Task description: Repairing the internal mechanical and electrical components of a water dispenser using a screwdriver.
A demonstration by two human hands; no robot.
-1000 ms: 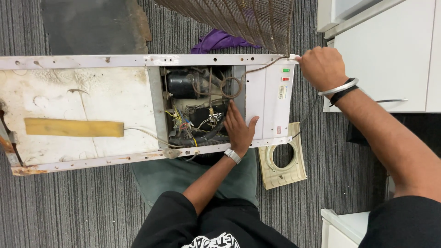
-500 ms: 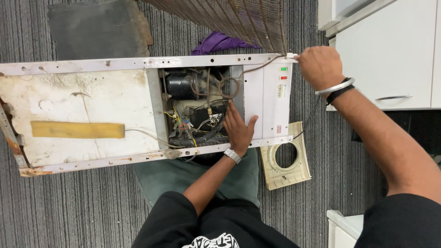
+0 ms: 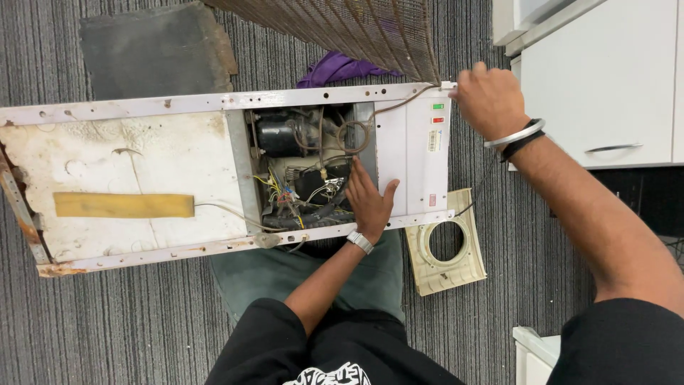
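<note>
At appliance (image 3: pixel 178 164) corner, right hand (image 3: pixel 490 100) curled.

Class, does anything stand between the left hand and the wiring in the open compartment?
Nothing visible does. The left hand lies flat at the compartment opening, touching the wiring. The right hand grips the white casing at its corner, well clear.

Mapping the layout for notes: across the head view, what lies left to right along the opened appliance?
Yellow strip → black compressor → co-worker's hand in the wiring → red and green indicator lights → right hand gripping the corner.
</note>
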